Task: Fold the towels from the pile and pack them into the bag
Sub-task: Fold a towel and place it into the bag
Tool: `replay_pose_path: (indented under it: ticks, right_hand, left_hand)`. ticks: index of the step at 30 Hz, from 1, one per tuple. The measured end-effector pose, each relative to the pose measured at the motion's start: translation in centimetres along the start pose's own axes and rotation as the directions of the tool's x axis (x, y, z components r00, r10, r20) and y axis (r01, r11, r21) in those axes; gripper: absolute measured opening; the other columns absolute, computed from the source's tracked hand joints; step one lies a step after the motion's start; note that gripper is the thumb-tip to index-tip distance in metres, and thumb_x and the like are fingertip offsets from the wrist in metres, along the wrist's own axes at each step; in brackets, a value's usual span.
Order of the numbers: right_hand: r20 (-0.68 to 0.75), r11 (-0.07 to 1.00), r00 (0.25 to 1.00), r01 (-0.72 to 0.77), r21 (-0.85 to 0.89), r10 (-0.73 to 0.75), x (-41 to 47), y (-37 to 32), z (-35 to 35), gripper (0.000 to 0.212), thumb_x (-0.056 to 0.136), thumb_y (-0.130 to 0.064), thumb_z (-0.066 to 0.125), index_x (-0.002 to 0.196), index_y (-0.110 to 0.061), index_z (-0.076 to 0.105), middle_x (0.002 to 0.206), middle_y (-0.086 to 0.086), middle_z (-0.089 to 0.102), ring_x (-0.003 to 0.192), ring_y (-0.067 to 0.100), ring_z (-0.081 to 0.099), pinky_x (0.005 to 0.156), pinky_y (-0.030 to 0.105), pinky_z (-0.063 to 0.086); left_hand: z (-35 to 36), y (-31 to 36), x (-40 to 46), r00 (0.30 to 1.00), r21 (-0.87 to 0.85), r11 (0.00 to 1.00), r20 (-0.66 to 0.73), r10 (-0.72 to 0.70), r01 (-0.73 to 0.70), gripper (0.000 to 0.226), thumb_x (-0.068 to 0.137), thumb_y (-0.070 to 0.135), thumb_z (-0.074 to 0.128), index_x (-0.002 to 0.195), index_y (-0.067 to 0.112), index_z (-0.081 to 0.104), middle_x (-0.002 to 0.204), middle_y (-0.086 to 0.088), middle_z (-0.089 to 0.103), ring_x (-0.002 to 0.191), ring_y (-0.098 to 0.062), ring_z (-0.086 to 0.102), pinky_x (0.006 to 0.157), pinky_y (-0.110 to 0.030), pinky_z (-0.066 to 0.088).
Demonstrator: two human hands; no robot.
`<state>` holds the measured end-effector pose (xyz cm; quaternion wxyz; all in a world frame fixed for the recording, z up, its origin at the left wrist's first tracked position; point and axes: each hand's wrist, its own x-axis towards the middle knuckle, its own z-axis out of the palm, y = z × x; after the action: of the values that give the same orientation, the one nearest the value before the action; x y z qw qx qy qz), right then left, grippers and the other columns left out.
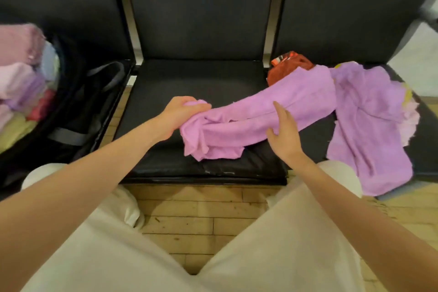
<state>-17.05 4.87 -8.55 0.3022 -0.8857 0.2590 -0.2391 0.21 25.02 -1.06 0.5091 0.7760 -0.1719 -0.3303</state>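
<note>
Left hand grip clenched on purple towel; right hand released. Spread flat on middle seat, 12 o'clock, before folding.

Row of three black padded chairs, middle chair straight ahead, cushion front edge scuffed. Neighbour chairs close either side of it, narrow gaps between backs. Wood plank floor below middle chair, worn, light brown. Pale wall or floor patch far right of row. Soft indoor light.
</note>
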Motion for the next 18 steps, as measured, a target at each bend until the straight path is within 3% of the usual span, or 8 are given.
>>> replay_pose_path:
  ticks: [4, 8, 11, 14, 16, 18]
  right_hand:
    - [0.117, 0.978, 0.98, 0.174, -0.115, -0.16, 1.3, -0.5, 2.8, 0.051, 0.093, -0.006, 0.049, 0.143, -0.009, 0.038, 0.142, 0.015, 0.044, 0.128, 0.03, 0.042, 0.108, 0.036, 0.032]
    - [0.42, 0.947, 0.885, 0.286, -0.145, -0.203, 2.3, 0.3, 4.8, 0.046, 0.097, -0.004, 0.043, 0.143, -0.008, 0.039, 0.144, 0.015, 0.043, 0.13, 0.031, 0.042, 0.111, 0.039, 0.032]
    - [0.517, 0.973, 0.849, 0.196, -0.125, -0.105, 2.5, 0.8, 5.3, 0.045, 0.099, -0.003, 0.037, 0.144, -0.005, 0.036, 0.142, 0.018, 0.043, 0.128, 0.032, 0.044, 0.111, 0.036, 0.032]
    - [0.487, 0.993, 0.873, 0.085, -0.083, -0.034, 2.8, 0.5, 6.0, 0.042, 0.099, -0.004, 0.038, 0.141, -0.004, 0.04, 0.12, 0.021, 0.058, 0.108, 0.034, 0.055, 0.099, 0.038, 0.043]
    - [0.473, 0.995, 0.881, 0.063, -0.077, -0.019, 2.7, 0.3, 6.4, 0.035, 0.097, -0.005, 0.041, 0.131, -0.003, 0.05, 0.092, 0.017, 0.062, 0.082, 0.028, 0.058, 0.079, 0.034, 0.048]
    - [0.472, 0.989, 0.882, 0.08, -0.125, -0.011, 2.7, 0.2, 6.7, 0.031, 0.094, -0.003, 0.045, 0.122, 0.0, 0.056, 0.088, 0.015, 0.062, 0.075, 0.023, 0.055, 0.072, 0.029, 0.045]
  left_hand:
    - [-3.1, -4.0, -0.9, 1.0, 0.403, 0.915, 0.018, -0.02, 0.011, 0.028, 0.079, 0.032, 0.075, 0.084, 0.005, 0.07, 0.083, -0.01, 0.066, 0.078, -0.019, 0.063, 0.069, -0.032, 0.05]
    - [-4.7, -7.2, -1.7, 0.956, 0.72, 0.687, -0.26, 0.138, 0.096, 0.024, 0.085, 0.031, 0.062, 0.077, 0.009, 0.061, 0.071, -0.006, 0.06, 0.067, -0.022, 0.057, 0.052, -0.026, 0.037]
    - [-4.8, -8.2, -1.3, 0.917, 0.801, 0.524, -0.388, 0.089, 0.289, 0.021, 0.088, 0.027, 0.056, 0.079, 0.008, 0.054, 0.084, -0.009, 0.063, 0.078, -0.03, 0.06, 0.068, -0.031, 0.044]
    - [-4.0, -7.9, -0.5, 0.869, 0.843, 0.267, -0.494, 0.036, 0.468, 0.01, 0.089, 0.017, 0.058, 0.097, 0.01, 0.057, 0.113, -0.015, 0.057, 0.105, -0.033, 0.055, 0.094, -0.041, 0.037]
    - [-3.2, -7.6, 0.6, 0.866, 0.87, 0.204, -0.48, 0.14, 0.449, 0.022, 0.084, 0.007, 0.058, 0.106, 0.009, 0.058, 0.118, -0.017, 0.051, 0.112, -0.035, 0.05, 0.101, -0.046, 0.031]
    - [-2.4, -7.5, 1.8, 0.917, 0.925, 0.282, -0.323, 0.234, 0.253, 0.026, 0.082, 0.002, 0.056, 0.106, 0.01, 0.06, 0.113, -0.015, 0.055, 0.107, -0.035, 0.052, 0.094, -0.045, 0.038]
